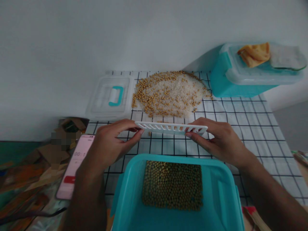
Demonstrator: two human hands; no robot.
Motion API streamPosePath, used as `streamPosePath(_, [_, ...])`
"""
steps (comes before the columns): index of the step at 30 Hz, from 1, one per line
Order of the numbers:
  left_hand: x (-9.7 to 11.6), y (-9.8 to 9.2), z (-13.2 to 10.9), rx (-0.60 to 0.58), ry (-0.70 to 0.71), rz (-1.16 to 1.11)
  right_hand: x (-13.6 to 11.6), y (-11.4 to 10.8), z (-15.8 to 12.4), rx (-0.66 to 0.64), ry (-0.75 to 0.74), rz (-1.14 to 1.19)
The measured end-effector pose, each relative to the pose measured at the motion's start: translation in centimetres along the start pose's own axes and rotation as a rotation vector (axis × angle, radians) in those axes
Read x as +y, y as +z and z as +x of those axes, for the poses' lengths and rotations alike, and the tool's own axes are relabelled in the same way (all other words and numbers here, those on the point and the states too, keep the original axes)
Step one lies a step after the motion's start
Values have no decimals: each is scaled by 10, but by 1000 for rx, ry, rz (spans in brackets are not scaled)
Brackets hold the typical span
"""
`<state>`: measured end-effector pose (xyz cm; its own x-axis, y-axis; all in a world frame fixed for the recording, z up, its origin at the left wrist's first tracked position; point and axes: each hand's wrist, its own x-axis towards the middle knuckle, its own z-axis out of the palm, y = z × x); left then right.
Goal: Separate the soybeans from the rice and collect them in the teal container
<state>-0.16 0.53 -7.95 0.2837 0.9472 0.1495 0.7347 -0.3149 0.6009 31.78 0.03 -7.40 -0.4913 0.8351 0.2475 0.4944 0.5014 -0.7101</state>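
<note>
Both of my hands grip a white slotted plastic tray [166, 127], seen almost edge-on above the checked cloth. My left hand [113, 141] pinches its left end between thumb and fingers. At the opposite end, my right hand [216, 138] does the same, with the thumb nearest me. Just beyond the tray lies a pile of white rice grains mixed with yellow soybeans [170, 93]. Below my hands stands an open turquoise bin [216, 205]. A rectangular layer of soybeans [173, 186] covers part of its bottom. The tray's inner face is mostly hidden.
A clear lid with a turquoise handle [116, 96] lies back left. At the back right, a closed turquoise box [221, 77] carries an orange cloth [255, 54] and a whitish bundle [287, 57]. A phone [69, 173] sits left, near cardboard scraps [36, 173]. A wall rises behind.
</note>
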Motion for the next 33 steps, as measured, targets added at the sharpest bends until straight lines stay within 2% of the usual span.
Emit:
streamPosePath(18, [-3, 0, -3, -24, 87, -3, 1, -5, -3, -41, -37, -49])
streamPosePath(26, [-1, 10, 3, 57, 158, 4, 4, -12, -7, -73, -3, -59])
streamPosePath(33, [7, 18, 10, 130, 189, 57, 12, -15, -7, -14, 6, -161])
